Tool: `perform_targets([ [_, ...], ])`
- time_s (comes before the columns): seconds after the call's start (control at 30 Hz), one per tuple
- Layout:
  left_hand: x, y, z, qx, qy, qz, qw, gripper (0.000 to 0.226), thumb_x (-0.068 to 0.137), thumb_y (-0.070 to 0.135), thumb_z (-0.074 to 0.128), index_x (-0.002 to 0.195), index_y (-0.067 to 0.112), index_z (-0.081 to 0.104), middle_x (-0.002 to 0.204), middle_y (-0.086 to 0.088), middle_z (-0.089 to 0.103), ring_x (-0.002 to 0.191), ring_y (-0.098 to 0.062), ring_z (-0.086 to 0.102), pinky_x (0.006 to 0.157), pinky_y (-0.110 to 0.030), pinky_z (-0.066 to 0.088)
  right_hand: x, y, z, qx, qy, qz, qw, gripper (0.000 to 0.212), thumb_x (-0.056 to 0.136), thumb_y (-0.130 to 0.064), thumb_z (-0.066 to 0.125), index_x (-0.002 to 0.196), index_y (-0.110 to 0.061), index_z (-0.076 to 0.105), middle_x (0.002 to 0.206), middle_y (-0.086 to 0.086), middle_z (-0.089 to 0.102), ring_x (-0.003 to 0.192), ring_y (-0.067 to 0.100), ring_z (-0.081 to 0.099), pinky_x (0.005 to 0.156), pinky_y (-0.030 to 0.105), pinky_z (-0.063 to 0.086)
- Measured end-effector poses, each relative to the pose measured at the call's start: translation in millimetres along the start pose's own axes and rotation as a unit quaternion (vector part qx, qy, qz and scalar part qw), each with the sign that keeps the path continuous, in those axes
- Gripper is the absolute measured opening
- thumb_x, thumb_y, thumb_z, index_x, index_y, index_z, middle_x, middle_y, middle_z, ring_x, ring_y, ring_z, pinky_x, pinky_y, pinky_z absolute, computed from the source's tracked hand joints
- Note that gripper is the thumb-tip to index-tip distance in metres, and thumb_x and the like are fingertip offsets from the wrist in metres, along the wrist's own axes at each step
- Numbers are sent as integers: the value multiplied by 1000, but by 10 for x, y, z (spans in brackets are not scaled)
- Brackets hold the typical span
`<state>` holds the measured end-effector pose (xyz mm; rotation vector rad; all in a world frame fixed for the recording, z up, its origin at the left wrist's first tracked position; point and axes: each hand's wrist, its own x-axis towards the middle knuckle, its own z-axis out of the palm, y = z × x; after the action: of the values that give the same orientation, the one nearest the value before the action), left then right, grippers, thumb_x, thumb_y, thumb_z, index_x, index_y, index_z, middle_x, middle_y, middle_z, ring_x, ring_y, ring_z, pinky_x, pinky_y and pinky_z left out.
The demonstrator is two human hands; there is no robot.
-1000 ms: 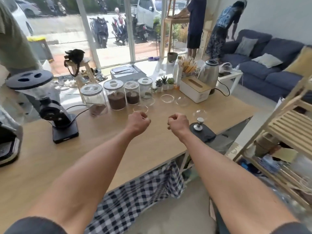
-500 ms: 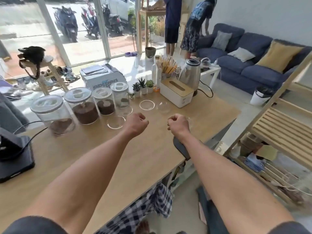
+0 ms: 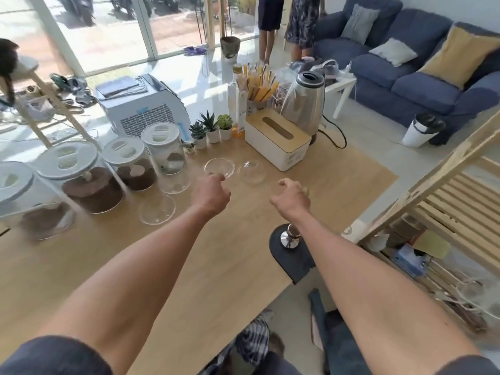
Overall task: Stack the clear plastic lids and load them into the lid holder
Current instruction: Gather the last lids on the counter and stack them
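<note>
Several clear plastic lids lie on the wooden table [image 3: 243, 239]. A flat lid [image 3: 219, 167] and a domed lid [image 3: 251, 171] rest in front of the white tissue box. Two more lids [image 3: 157, 209] [image 3: 174, 184] lie near the jars. My left hand [image 3: 212, 194] has its fingers curled, knuckles up, with the fingertips just short of the flat lid's near rim and nothing in it. My right hand [image 3: 290, 200] hovers to the right with fingers loosely spread; a clear edge shows just behind it. I cannot pick out a lid holder.
Several white-lidded jars [image 3: 92, 185] of dark grounds line the left. Small potted plants [image 3: 209, 128], a tissue box [image 3: 277, 142] and a steel kettle [image 3: 305, 101] stand at the back. A tamper on a dark mat [image 3: 289, 239] sits at the table's right edge. Wooden shelving [image 3: 446, 201] is at right.
Both hands have moved forward toward the lids. The right fist has loosened into spread fingers. My view has turned right and tilted down, so the grinder at left is out of sight.
</note>
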<state>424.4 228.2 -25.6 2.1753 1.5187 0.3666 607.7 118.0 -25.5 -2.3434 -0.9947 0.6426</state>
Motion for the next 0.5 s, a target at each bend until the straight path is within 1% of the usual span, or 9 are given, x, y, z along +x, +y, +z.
perform_targets([
  [0.07, 117, 14, 90, 54, 14, 7, 998, 46, 93, 21, 63, 139, 17, 62, 145, -8, 55, 134, -31, 48, 108, -44, 42, 145, 109, 9, -51, -23, 11, 998, 69, 87, -29, 71, 152, -25, 46, 160, 5, 40, 149, 30, 28, 117, 47, 34],
  [0.1, 175, 14, 134, 82, 16, 11, 996, 46, 94, 20, 62, 140, 17, 61, 147, -8, 53, 136, -31, 45, 109, -44, 41, 209, 174, 16, -66, -35, 18, 997, 75, 87, -30, 72, 155, -27, 41, 165, 6, 32, 153, 31, 21, 119, 48, 30],
  [0.17, 298, 14, 225, 135, 16, 17, 991, 45, 95, 16, 59, 140, 19, 60, 148, -8, 53, 136, -32, 44, 108, -44, 40, 337, 306, 46, -95, -63, 35, 993, 85, 86, -33, 75, 160, -30, 32, 171, 11, 20, 157, 34, 13, 120, 51, 25],
  [0.2, 358, 18, 268, 152, 14, 17, 988, 46, 95, 14, 58, 141, 20, 59, 148, -8, 53, 137, -32, 44, 108, -44, 39, 401, 366, 66, -101, -77, 46, 991, 88, 86, -33, 75, 161, -31, 30, 171, 12, 19, 157, 35, 13, 121, 51, 24],
  [0.27, 453, 29, 331, 172, 18, 10, 985, 49, 95, 10, 56, 142, 24, 59, 147, -7, 54, 138, -32, 43, 108, -44, 36, 507, 461, 117, -93, -88, 57, 990, 83, 87, -33, 72, 160, -33, 33, 167, 14, 26, 155, 36, 20, 120, 51, 25],
  [0.33, 547, 21, 398, 191, 21, 2, 981, 50, 94, 7, 56, 140, 27, 60, 143, -6, 56, 135, -32, 45, 105, -43, 35, 584, 503, 160, -88, -70, 34, 993, 71, 90, -37, 67, 155, -31, 40, 157, 12, 40, 148, 37, 31, 117, 51, 29],
  [0.4, 624, -6, 470, 209, 23, 1, 978, 49, 92, 4, 54, 135, 26, 64, 136, -7, 60, 128, -32, 50, 100, -42, 37, 629, 471, 164, -66, -42, -14, 997, 71, 90, -44, 67, 154, -26, 40, 148, 10, 50, 140, 36, 40, 114, 50, 33],
  [0.47, 685, -13, 537, 220, 31, 1, 975, 48, 90, 1, 50, 129, 24, 67, 128, -8, 63, 120, -33, 55, 97, -42, 38, 700, 384, 140, -23, -35, -73, 996, 78, 85, -46, 75, 150, -20, 42, 143, 7, 56, 134, 34, 46, 112, 48, 39],
  [0.5, 697, -11, 558, 222, 35, -1, 974, 48, 90, -1, 48, 126, 23, 69, 124, -8, 65, 117, -34, 57, 95, -42, 38, 751, 329, 139, -6, -36, -101, 994, 77, 83, -45, 79, 146, -18, 45, 141, 6, 56, 132, 31, 48, 111, 48, 41],
])
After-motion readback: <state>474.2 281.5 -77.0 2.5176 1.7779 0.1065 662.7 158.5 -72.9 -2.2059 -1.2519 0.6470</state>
